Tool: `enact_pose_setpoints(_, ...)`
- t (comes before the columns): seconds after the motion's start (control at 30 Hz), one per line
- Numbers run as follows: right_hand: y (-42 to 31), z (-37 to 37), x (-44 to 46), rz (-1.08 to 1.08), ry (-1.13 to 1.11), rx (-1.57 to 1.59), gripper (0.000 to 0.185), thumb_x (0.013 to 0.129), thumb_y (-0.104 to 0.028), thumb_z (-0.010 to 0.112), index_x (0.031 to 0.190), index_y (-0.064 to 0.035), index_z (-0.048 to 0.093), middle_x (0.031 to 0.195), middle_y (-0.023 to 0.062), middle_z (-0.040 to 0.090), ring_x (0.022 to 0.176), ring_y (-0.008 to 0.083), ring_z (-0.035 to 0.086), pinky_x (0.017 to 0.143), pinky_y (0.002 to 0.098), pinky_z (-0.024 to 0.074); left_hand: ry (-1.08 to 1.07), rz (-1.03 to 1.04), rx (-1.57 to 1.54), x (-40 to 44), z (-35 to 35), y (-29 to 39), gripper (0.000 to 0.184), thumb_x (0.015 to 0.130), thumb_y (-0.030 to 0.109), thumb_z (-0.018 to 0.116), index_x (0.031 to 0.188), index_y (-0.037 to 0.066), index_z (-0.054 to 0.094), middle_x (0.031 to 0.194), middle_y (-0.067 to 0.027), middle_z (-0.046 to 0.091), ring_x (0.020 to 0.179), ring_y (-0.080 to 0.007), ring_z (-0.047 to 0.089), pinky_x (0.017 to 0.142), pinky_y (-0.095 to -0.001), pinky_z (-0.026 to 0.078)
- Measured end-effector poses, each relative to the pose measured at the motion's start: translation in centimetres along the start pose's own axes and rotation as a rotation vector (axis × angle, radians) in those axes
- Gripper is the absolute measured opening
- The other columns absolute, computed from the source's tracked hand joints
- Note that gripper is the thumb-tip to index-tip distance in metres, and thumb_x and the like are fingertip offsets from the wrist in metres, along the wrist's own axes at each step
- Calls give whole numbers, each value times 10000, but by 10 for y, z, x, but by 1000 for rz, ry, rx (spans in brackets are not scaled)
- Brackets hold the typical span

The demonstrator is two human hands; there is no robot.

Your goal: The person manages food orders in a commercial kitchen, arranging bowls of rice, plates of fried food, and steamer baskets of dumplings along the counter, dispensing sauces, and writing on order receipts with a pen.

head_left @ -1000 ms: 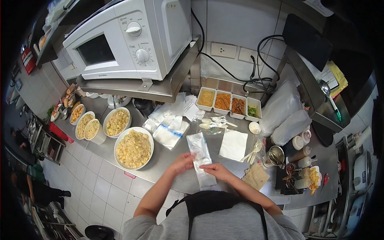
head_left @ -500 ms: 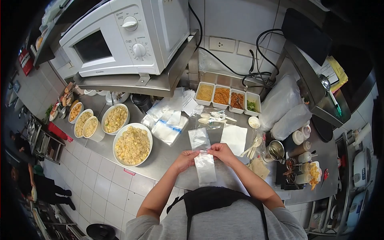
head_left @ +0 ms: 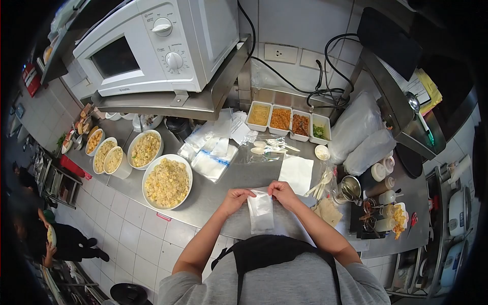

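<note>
A small clear plastic bag (head_left: 261,216) hangs over the counter's front edge, close to my apron. My left hand (head_left: 236,200) pinches its top left corner, and my right hand (head_left: 283,194) pinches the top right corner, so the upper edge is stretched between them. Whether anything lies inside the bag is hard to make out. Just beyond my right hand lies a white paper sheet (head_left: 296,173). Farther left is a stack of clear plastic bags (head_left: 216,161). Plastic spoons and forks in clear wrap (head_left: 270,147) rest past the bag.
Left are bowls of fried rice (head_left: 168,183). A microwave (head_left: 152,51) sits on a shelf above. Trays of toppings (head_left: 281,120) line the wall. Sauce bottles (head_left: 378,173) and a metal pot (head_left: 351,189) stand right. Another person (head_left: 66,241) is at far left, holding a dish.
The bag's upper part, which stuck out beyond my hands, is now folded down toward me. My hands have moved slightly apart along the top edge. The other person's arms and dish have shifted.
</note>
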State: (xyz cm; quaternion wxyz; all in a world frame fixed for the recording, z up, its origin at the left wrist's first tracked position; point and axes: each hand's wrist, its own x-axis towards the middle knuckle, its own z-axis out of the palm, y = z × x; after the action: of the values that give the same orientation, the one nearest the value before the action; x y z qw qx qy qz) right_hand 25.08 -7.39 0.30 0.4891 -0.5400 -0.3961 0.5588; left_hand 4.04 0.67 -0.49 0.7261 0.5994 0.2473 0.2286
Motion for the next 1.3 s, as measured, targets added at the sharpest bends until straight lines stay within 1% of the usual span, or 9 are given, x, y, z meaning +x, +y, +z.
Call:
enact_pose_setpoints(0.2, -28, 6, -19, 34, -75, -37, 96, 814, -17, 544, 808, -43, 636, 958, -6, 450, 792, 82, 492, 616, 202, 418, 19, 170, 138, 5, -6, -9, 196, 896, 6, 479, 857, 15, 670, 991, -34, 627, 820, -80, 545, 697, -200, 429)
enact_pose_setpoints(0.27, -14, 2, -16, -158, -119, -251, 95, 794, -18, 569, 831, -52, 650, 906, -13, 454, 766, 82, 491, 614, 210, 418, 1, 143, 85, 7, -11, -17, 204, 900, 12, 475, 826, 16, 665, 1041, -52, 622, 838, -95, 552, 708, -207, 431)
enact_pose_setpoints(0.5, -17, 6, -23, -265, -33, -360, 138, 743, 7, 647, 869, -49, 657, 853, -9, 433, 693, 69, 471, 602, 201, 405, -190, -75, -663, -3, -4, 6, 165, 880, 43, 502, 958, 58, 646, 1113, -77, 601, 960, -137, 577, 814, -297, 497)
enact_pose_setpoints(0.57, -18, 5, -25, -290, 2, -380, 126, 741, 3, 656, 856, -48, 659, 847, -7, 428, 682, 64, 469, 589, 202, 405, -243, -176, -646, -7, -7, 5, 170, 898, 64, 508, 1023, 59, 623, 1111, -71, 589, 985, -144, 568, 833, -333, 506)
enact_pose_setpoints(0.67, -12, 2, -25, -353, 27, -378, 182, 746, 4, 660, 918, -53, 640, 844, -7, 423, 667, 58, 470, 576, 196, 407, -71, -240, -182, -4, 10, 0, 251, 888, 72, 541, 1134, 83, 590, 1067, -36, 599, 948, -117, 577, 794, -294, 515)
enact_pose_setpoints(0.9, -31, 4, -53, -267, 160, 94, 392, 802, -33, 656, 1154, -63, 488, 884, -9, 511, 672, 34, 512, 595, 178, 431, -86, -161, -133, 7, 25, 13, 316, 889, 81, 554, 1204, 108, 559, 996, 26, 606, 867, -49, 565, 740, -218, 497)
enact_pose_setpoints(1.0, -20, -11, -61, -73, 78, 81, 295, 812, -41, 653, 1083, -33, 537, 861, -1, 592, 703, 24, 541, 597, 177, 437, -93, -130, -174, 13, 41, 19, 327, 878, 69, 566, 1204, 82, 551, 1027, 0, 610, 882, -68, 577, 771, -245, 510)
enact_pose_setpoints(1.23, -60, -52, -116, -181, 50, -20, 143, 806, -28, 657, 935, 8, 606, 781, -17, 621, 673, 24, 552, 593, 168, 432, -396, 82, 50, 22, 72, 91, 284, 845, 49, 604, 1127, 80, 614, 1061, -39, 617, 942, -96, 575, 752, -234, 488)
enact_pose_setpoints(1.3, -80, -66, -137, -230, 41, -354, 190, 772, -88, 695, 921, -1, 616, 732, 14, 615, 656, 71, 564, 581, 226, 436, -566, 216, 299, 26, 82, 130, 256, 817, 37, 625, 1068, 82, 650, 1076, -85, 621, 978, -132, 584, 767, -251, 488)
